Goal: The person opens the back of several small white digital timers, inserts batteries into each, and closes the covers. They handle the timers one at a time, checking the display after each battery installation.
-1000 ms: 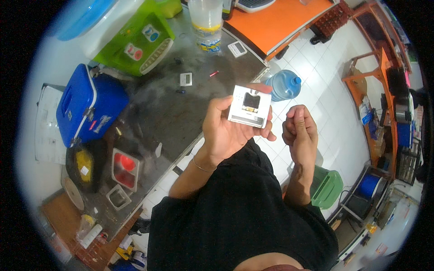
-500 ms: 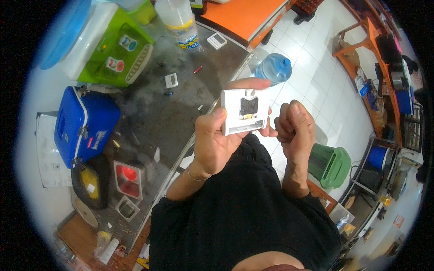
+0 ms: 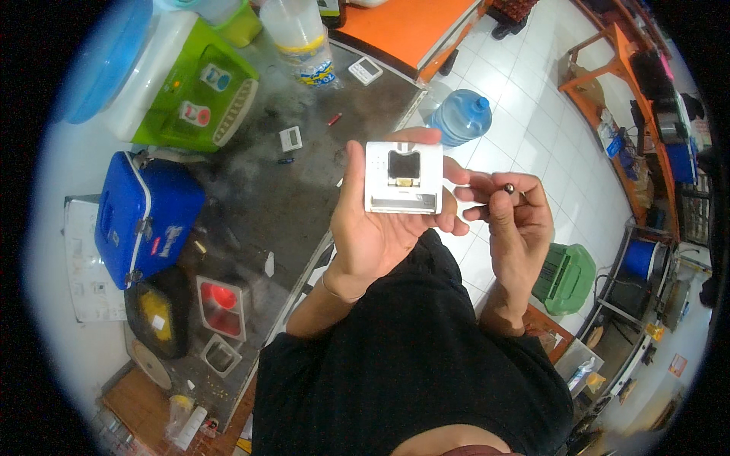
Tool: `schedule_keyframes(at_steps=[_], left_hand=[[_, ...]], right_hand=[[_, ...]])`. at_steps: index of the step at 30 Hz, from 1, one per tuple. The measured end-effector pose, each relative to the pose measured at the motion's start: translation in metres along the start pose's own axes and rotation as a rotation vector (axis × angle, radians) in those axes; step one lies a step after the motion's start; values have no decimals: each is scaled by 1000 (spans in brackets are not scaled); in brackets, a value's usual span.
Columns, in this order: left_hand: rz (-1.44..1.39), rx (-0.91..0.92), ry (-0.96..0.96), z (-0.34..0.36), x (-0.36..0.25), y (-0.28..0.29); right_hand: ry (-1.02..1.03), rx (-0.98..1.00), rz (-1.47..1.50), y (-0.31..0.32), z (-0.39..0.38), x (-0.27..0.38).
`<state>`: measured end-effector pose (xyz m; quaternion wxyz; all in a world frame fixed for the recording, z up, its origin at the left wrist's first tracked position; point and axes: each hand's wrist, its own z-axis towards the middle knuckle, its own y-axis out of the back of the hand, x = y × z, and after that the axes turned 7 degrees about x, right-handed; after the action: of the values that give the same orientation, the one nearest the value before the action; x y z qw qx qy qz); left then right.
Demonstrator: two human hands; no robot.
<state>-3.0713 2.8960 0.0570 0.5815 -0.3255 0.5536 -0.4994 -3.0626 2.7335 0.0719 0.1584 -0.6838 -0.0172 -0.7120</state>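
Your left hand (image 3: 376, 228) is cupped half-open around a small white square device (image 3: 403, 178), thumb along its left edge, fingers behind; its dark rectangular opening faces you. It's held up above the edge of the grey worktop (image 3: 304, 190). Your right hand (image 3: 517, 228) is pinched nearly closed on a tiny dark round part (image 3: 509, 188), just beside the device, not touching it. On the worktop: blue case (image 3: 141, 216), green-and-white appliance (image 3: 186, 83), clear plastic jug (image 3: 300, 34). Blue water bottle (image 3: 460, 118) on the floor behind the device.
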Motion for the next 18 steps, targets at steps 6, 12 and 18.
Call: schedule_keyframes(at_steps=[6, 12, 18], left_hand=[[-184, 57, 13, 2, -3, 3], [9, 24, -88, 3, 0, 1], [355, -167, -274, 8, 11, -9]], right_hand=[[266, -37, -36, 0, -3, -1], [315, -130, -9, -7, -6, -1], [49, -21, 524, -13, 0, -5]])
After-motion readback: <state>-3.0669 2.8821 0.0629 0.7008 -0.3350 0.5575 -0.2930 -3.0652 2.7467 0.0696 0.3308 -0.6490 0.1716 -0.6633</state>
